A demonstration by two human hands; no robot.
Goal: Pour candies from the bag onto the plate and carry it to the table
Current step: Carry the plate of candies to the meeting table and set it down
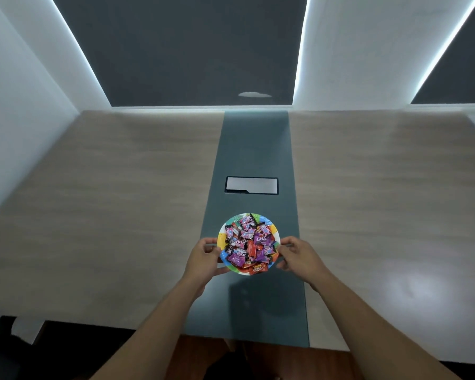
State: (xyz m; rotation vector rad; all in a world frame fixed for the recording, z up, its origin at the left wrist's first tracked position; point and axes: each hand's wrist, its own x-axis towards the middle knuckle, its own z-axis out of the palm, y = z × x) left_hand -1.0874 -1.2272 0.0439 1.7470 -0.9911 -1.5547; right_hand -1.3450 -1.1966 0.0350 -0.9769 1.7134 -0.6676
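Nearest, two bare forearms reach forward over the counter's (121,204) near edge. The left hand (203,256) is curled closed on the left rim of the plate (222,237), thumb on top; the right hand (296,255) pinches the right rim, fingers bent around it. The plate is round, so it has no long axis; it sits level, face up, over the dark teal strip (254,149) running down the middle of the pale wood-grain counter. Whether it rests on the surface or is just above it cannot be told. Its rim carries bright colour patches, and glossy wrapped candies (248,244) in purple, pink, red and black are heaped across it. Beyond lies a rectangular recessed panel (251,185), its long side crosswise.
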